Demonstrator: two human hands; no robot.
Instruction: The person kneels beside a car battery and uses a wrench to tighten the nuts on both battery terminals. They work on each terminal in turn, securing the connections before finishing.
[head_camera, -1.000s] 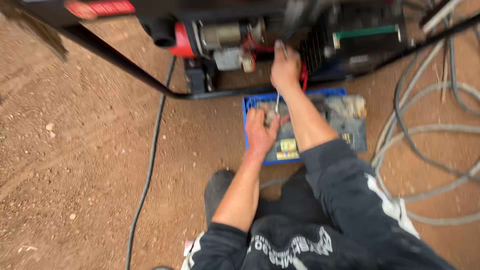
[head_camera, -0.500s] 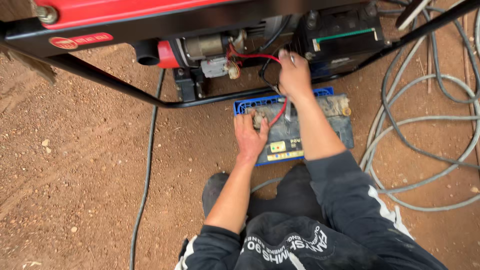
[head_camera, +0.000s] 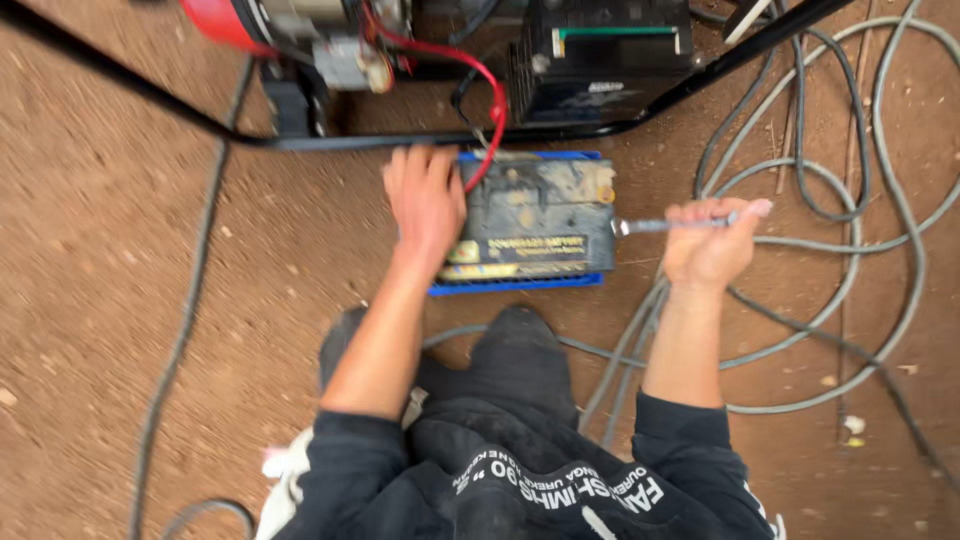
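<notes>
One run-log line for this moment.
left hand: flat on battery | right hand: grips wrench beside battery | red cable on top

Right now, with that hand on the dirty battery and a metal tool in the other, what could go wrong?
The wrench in the right hand sits beside the battery; if it bridged the terminals, it could spark. The left hand rests where the red cable comes down, so it might knock that cable loose. The grey hoses looped on the dirt could trip someone.
</notes>
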